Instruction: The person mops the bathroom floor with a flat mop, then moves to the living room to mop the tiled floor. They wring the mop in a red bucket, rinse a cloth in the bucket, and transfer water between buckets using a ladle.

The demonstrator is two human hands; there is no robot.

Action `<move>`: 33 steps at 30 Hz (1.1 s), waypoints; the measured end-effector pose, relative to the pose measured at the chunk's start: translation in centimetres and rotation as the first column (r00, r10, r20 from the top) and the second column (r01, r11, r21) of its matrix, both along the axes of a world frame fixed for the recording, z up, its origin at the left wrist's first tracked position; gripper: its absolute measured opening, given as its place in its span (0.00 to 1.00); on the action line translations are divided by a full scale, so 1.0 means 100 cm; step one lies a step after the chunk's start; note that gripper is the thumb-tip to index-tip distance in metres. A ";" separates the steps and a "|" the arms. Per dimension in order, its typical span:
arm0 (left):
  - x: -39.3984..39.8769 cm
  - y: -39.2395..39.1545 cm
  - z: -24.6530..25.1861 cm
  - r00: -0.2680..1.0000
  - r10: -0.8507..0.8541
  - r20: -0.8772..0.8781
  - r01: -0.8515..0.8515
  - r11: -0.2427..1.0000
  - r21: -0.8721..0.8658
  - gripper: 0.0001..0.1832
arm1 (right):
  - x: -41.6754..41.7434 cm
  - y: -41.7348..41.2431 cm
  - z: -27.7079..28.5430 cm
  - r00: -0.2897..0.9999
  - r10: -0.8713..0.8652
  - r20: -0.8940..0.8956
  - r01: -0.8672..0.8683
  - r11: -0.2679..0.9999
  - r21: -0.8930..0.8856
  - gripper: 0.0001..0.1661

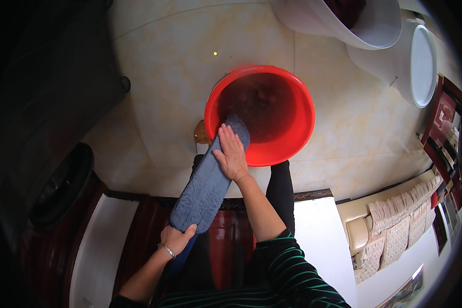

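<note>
A long grey-blue plush pad, apparently a flat mop head (205,186), slants from my lap up to the red plastic bucket (280,151). My left hand (177,236), with a silver bracelet at the wrist, grips its near end, thumb on top. Flat on the upper part of the pad lies my right hand (231,154), fingers straight and thumb spread, beside the bucket's near left rim. The far tip of the pad reaches over that rim into the bucket and looks darker. Murky dark water (260,104) is in the bucket; what lies below its surface cannot be made out.
On the tiled floor (169,77) stand a white bucket (385,36) with something dark red inside and a white lidded bucket (423,65). A beige sofa (358,235) with lace covers is at right. Dark furniture (61,77) fills the left. My feet straddle the red bucket.
</note>
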State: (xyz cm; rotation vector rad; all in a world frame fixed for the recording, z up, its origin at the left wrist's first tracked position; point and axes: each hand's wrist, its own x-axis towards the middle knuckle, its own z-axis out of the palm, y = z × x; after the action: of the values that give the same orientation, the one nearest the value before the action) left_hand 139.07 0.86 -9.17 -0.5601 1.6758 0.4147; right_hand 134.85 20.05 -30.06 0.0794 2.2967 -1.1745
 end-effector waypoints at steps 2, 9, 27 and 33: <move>0.004 -0.001 0.003 1.000 -0.005 0.007 0.005 1.000 -0.012 0.32 | -0.001 0.001 -0.009 1.000 -0.024 0.006 0.024 1.000 0.016 0.38; -0.003 -0.007 0.015 0.998 -0.020 0.058 0.020 1.000 -0.001 0.28 | -0.017 0.006 -0.037 0.987 -0.095 0.132 0.074 0.985 0.156 0.42; 0.010 -0.010 0.011 0.996 -0.007 -0.091 0.006 1.000 -0.011 0.28 | -0.024 0.013 -0.111 0.791 -0.462 0.401 0.434 0.886 0.163 0.29; 0.012 -0.011 0.014 1.000 0.020 -0.022 -0.020 1.000 0.000 0.26 | -0.023 0.016 -0.130 0.880 -0.438 0.184 0.466 0.871 -0.155 0.24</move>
State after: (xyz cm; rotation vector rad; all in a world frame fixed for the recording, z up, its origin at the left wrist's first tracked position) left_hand 140.26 -0.29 -7.74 -0.5748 1.6929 0.4368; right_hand 132.51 21.65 -43.04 0.6422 2.0796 -1.5643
